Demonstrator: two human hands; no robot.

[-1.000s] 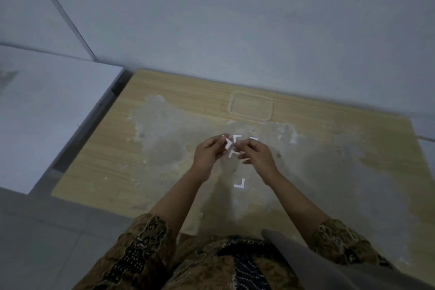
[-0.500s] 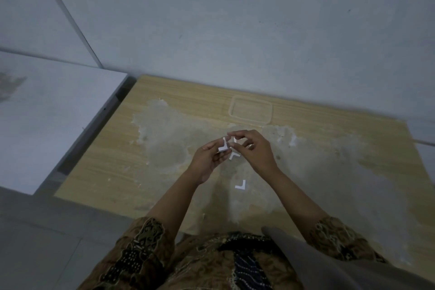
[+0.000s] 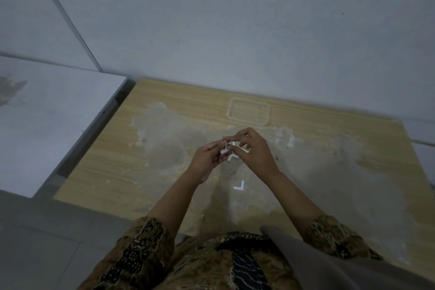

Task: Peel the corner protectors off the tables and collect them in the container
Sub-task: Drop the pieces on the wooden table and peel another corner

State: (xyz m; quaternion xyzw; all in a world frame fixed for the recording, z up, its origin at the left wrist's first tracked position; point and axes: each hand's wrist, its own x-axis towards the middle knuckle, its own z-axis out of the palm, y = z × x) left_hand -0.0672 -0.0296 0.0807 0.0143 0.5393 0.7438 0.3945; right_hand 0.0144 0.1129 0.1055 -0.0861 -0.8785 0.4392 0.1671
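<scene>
Hands meet above worn wooden table [image 3: 98, 172]; left hand [image 3: 208, 156] and right hand [image 3: 253, 148] pinch white corner protectors [image 3: 231, 149] between fingertips. Loose protector [image 3: 239, 186] lies nearer the body; clear container [image 3: 248, 114] sits beyond, by wall [image 3: 235, 30]; white table [image 3: 47, 120] left.

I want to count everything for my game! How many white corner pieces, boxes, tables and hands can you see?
White corner pieces: at least 3, one lying alone on the table, two or more at the fingers; hands hide any others
Clear container: 1
Tables: 2, wooden table, white table
Hands: 2, left hand, right hand
Total: at least 8
</scene>
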